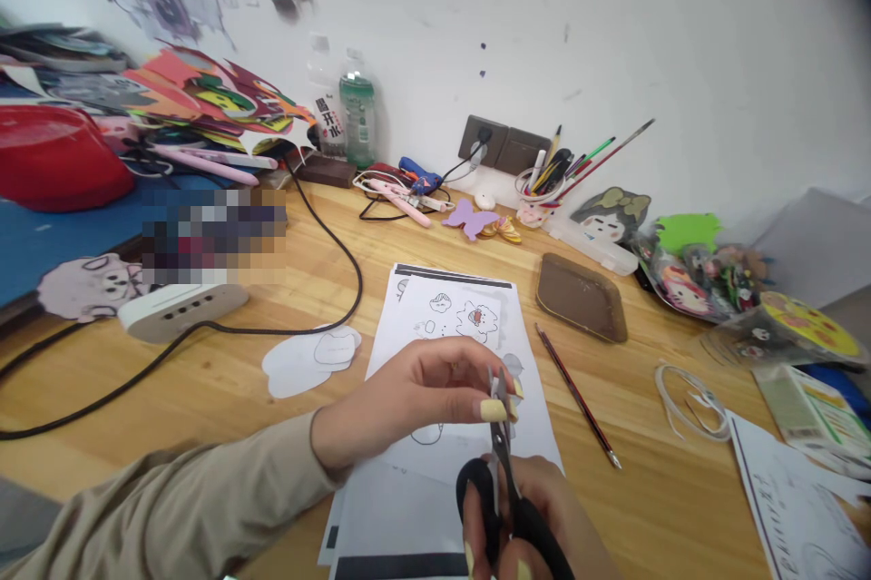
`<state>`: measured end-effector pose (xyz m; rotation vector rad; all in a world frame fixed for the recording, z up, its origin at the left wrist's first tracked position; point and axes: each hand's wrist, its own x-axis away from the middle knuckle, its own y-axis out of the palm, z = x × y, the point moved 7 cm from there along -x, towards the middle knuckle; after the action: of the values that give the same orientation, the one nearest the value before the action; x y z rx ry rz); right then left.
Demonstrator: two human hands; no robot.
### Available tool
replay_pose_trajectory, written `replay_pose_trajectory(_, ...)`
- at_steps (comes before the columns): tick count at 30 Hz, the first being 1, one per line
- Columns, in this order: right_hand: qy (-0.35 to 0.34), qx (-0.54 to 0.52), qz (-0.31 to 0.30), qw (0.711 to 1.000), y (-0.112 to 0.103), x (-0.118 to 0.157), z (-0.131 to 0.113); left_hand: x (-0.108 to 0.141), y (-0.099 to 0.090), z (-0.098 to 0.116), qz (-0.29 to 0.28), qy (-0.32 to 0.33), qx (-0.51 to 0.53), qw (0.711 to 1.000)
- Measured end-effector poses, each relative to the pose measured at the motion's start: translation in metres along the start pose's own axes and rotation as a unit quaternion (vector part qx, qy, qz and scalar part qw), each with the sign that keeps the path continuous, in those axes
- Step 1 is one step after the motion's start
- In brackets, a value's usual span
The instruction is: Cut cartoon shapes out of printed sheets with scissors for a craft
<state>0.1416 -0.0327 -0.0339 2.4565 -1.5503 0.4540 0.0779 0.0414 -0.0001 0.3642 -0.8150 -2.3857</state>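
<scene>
My right hand (pixel 544 507) grips a pair of scissors (pixel 502 444) by its black handles, the blades pointing up and away from me. The blades are slightly parted and reach between the fingertips of my left hand (pixel 435 389). Thumb and fingers of the left hand are pinched together there; whatever they hold is too small and covered to make out. Beneath both hands lie stacked printed sheets (pixel 455 525) with black bands. A smaller paper with line-drawn cartoon shapes (pixel 476 319) rests on top, partly hidden by the left hand.
Paper cutouts (pixel 292 367) lie left of the sheets, near a white power strip (pixel 183 308) and black cable. On the right are a pencil (pixel 578 394), a brown tray (pixel 581 297) and a coiled white cable (pixel 690 400). A pen cup (pixel 534 208) and bottles (pixel 357 113) stand by the wall.
</scene>
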Motion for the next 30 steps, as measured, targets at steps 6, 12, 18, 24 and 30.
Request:
replay_pose_trajectory(6, 0.001, -0.023, 0.027, 0.999, 0.0009, 0.0016, -0.0036, -0.0004, -0.001, 0.0001, 0.007, -0.001, -0.007, 1.0)
replay_pose_trajectory(12, 0.011, -0.011, 0.014, 1.0, -0.0004, -0.0008, 0.0012, 0.0002, 0.001, 0.0019, 0.001, -0.003, -0.011, 1.0)
replay_pose_trajectory(18, 0.006, -0.028, 0.021, 0.999, 0.0003, 0.0017, -0.0012, 0.0017, 0.0009, 0.0027, -0.008, 0.005, -0.039, 0.999)
replay_pose_trajectory(24, 0.013, -0.021, 0.021, 0.999, -0.0006, 0.0019, 0.0035, 0.0014, -0.001, 0.0, -0.01, -0.018, -0.056, 0.998)
replay_pose_trajectory(30, 0.012, -0.01, 0.054, 0.998, -0.002, 0.0042, -0.001, 0.002, -0.0026, 0.0033, 0.0, 0.018, -0.076, 0.997)
